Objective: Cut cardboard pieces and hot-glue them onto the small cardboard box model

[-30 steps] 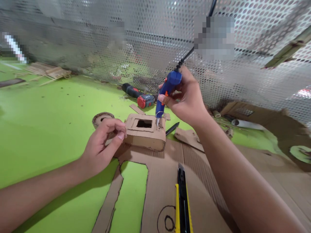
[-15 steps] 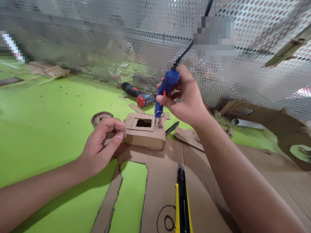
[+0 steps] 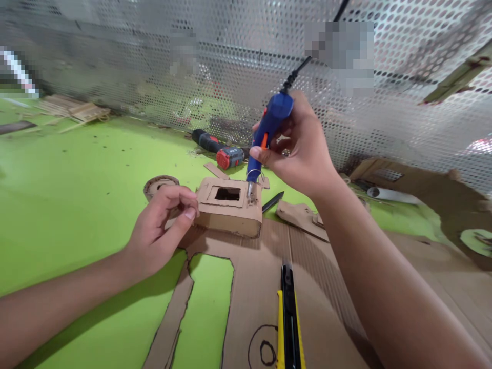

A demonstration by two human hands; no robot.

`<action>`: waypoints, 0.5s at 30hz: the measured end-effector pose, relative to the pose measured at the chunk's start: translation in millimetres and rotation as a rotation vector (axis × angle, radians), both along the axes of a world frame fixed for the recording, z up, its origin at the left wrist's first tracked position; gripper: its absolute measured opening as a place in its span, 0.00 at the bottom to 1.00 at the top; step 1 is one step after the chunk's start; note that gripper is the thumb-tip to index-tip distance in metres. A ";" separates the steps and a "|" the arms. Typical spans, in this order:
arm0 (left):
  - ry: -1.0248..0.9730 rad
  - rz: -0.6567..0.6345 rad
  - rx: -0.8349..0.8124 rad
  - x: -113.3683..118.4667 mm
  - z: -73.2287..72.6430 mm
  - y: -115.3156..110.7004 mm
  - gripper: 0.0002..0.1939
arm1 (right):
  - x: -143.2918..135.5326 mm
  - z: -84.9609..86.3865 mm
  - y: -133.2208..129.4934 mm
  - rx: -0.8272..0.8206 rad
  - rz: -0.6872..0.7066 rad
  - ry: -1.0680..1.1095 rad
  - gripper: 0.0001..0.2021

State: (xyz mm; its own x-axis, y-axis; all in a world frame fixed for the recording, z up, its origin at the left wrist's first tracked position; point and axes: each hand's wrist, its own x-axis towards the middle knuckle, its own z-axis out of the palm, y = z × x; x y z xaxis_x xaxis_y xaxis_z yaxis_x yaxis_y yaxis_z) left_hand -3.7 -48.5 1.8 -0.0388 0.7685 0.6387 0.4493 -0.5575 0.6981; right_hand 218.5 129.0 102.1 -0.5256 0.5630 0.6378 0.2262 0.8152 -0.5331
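My right hand (image 3: 298, 146) is wrapped round a blue glue gun (image 3: 269, 123) with an orange trigger and a black cord. Its metal nozzle points down at the right part of the top of a small cardboard box (image 3: 226, 220), which has a rectangular opening framed by a cardboard strip. At the box's left edge is my left hand (image 3: 165, 223), fingers curled and thumb near the fingertips. Whether it grips the box's edge or anything small is hidden.
A cordless drill (image 3: 221, 148) lies behind the box, a round cardboard piece (image 3: 159, 185) to its left. In front, a yellow and black cutter (image 3: 290, 318) rests on a cut cardboard sheet (image 3: 253, 287). Perforated metal mesh (image 3: 134, 66) stands behind the green table (image 3: 77, 179).
The glue gun and my right hand have shifted slightly right and tilted more, with the nozzle still at the box's right side. My left hand and the box are almost unmoved.
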 end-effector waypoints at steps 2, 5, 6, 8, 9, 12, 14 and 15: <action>0.001 -0.004 0.005 -0.3 0.0 0.1 0.13 | 0.5 -0.1 0.8 0.013 -0.005 0.013 0.24; -0.008 0.001 0.001 -0.4 -0.1 0.0 0.13 | 1.0 -2.1 4.0 0.014 -0.025 0.042 0.25; -0.012 0.003 0.000 -0.3 -0.1 -0.2 0.13 | 1.1 -3.0 5.5 0.013 -0.035 0.058 0.25; -0.017 0.006 0.000 0.1 -0.1 -0.4 0.13 | 0.9 -4.5 8.7 0.012 -0.046 0.097 0.25; -0.018 0.005 0.001 0.3 -0.1 -0.5 0.13 | 0.6 -5.1 10.3 0.013 -0.044 0.120 0.25; -0.015 0.002 0.006 0.4 0.0 -0.3 0.13 | -1.0 -5.3 14.3 0.031 -0.025 0.195 0.26; -0.017 0.000 0.009 0.1 -0.1 0.1 0.13 | -2.2 -4.4 16.5 0.058 -0.008 0.272 0.26; -0.017 -0.002 0.013 -0.1 -0.1 0.4 0.13 | -2.6 -3.7 17.6 0.070 -0.007 0.326 0.26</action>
